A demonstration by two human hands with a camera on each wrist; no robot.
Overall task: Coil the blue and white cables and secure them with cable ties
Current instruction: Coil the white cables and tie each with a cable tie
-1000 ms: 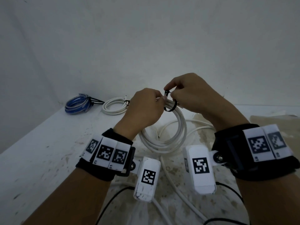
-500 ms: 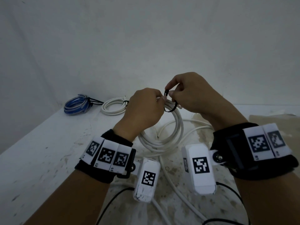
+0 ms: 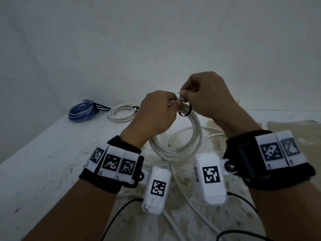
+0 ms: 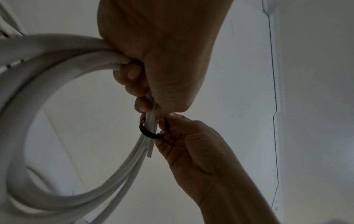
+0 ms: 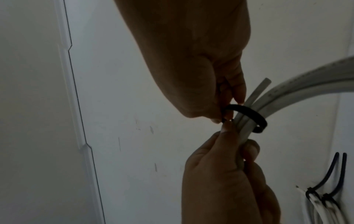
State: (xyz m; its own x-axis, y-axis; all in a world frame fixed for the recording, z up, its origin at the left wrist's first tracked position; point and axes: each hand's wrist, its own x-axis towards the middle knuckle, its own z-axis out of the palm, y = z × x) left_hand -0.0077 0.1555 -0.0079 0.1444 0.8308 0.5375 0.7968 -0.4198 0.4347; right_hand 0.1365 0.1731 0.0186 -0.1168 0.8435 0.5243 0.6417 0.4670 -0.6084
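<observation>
My left hand [image 3: 156, 112] grips the top of a coiled white cable [image 3: 194, 136], held upright above the table; in the left wrist view the fingers [image 4: 134, 78] curl round the white cable [image 4: 57, 63]. A black cable tie [image 3: 185, 111] loops loosely round the bundle just beside that grip. My right hand [image 3: 205, 96] pinches the tie's ends between thumb and fingers; the black cable tie [image 5: 247, 115] and the white cable [image 5: 287, 94] show in the right wrist view, the cable tie [image 4: 151, 133] also in the left wrist view.
At the table's back left lie a tied blue cable coil [image 3: 82, 111] and a tied white coil [image 3: 121, 113]. Loose white cable [image 3: 191, 202] and thin black leads [image 3: 118, 213] trail over the stained white table [image 3: 43, 162]. A wall stands close behind.
My right hand has lifted slightly, drawing the tie's end upward at the head. The left hand keeps its grip on the coil.
</observation>
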